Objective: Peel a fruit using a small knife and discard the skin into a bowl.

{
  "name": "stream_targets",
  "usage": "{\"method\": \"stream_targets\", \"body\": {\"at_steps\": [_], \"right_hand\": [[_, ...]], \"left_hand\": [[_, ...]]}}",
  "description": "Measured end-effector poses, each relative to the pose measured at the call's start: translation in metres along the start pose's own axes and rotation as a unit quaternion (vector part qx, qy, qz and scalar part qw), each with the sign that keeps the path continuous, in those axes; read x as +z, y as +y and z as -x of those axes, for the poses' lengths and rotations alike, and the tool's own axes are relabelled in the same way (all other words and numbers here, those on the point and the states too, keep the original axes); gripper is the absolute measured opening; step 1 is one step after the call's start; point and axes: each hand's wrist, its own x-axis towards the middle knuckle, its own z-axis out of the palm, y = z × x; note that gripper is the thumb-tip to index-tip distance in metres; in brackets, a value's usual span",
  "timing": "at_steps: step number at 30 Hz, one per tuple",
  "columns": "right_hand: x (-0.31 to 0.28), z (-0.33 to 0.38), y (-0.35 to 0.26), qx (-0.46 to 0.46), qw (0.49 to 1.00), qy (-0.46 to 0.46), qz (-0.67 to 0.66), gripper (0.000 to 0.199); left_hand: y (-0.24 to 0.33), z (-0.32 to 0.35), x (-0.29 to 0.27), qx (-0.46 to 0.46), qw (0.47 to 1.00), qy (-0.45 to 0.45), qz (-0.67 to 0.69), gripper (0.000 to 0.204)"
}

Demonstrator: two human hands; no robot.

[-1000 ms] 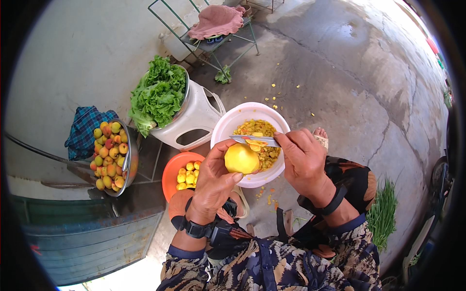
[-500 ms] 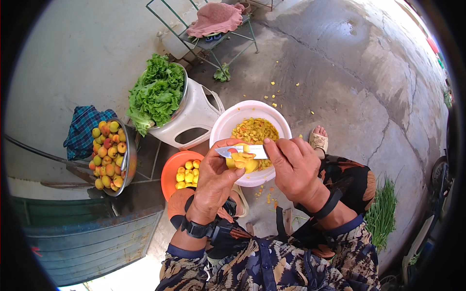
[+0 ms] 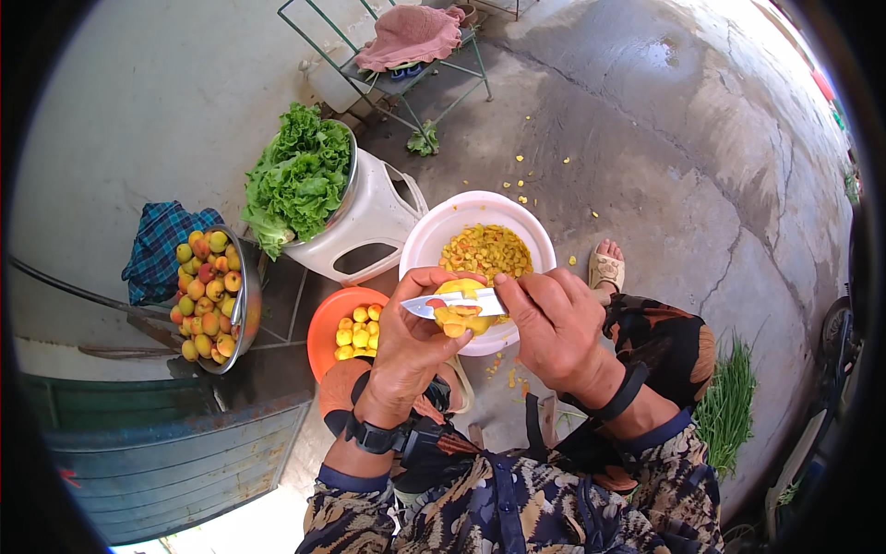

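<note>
My left hand (image 3: 415, 321) is closed around a peeled yellow apricot-like fruit (image 3: 461, 288), held above the near side of a pale pink basin (image 3: 434, 214). My right hand (image 3: 565, 328) grips a small knife (image 3: 484, 298), its blade lying across the fruit and pointing left. Strips of yellow peel cling around the blade. A pile of yellow-orange peelings (image 3: 484, 249) lies in the basin below. Left of my left hand, an orange basin (image 3: 318, 334) holds several peeled yellow fruits (image 3: 360, 334).
A metal bowl (image 3: 247, 319) of unpeeled fruit (image 3: 208, 295) stands at the left by a blue checked cloth (image 3: 164, 247). Leafy lettuce (image 3: 300, 180) fills a bowl on a white stool (image 3: 378, 208). A metal chair (image 3: 406, 81) stands behind. Green stalks (image 3: 726, 406) lie at the right.
The knife has shifted slightly left and down across the fruit, with my right hand following. My left hand has turned a little around the fruit.
</note>
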Motion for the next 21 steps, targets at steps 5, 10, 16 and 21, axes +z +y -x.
{"method": "stream_targets", "body": {"at_steps": [5,10,16,21], "right_hand": [[-0.002,-0.001,0.012,0.035,0.999,0.018,-0.023,0.050],[-0.005,-0.003,-0.001,-0.035,0.999,-0.003,-0.040,0.053],[-0.002,0.000,0.004,0.029,0.999,-0.012,0.007,0.048],[-0.001,0.000,0.013,0.121,0.992,0.022,-0.022,0.039]], "left_hand": [[0.000,0.002,-0.002,0.012,0.999,-0.008,-0.034,0.062],[-0.004,-0.001,-0.002,0.050,0.997,-0.022,-0.057,0.063],[0.001,0.000,-0.003,0.024,0.999,0.006,-0.044,0.063],[0.003,0.000,-0.008,0.019,0.997,-0.010,0.069,0.061]]}}
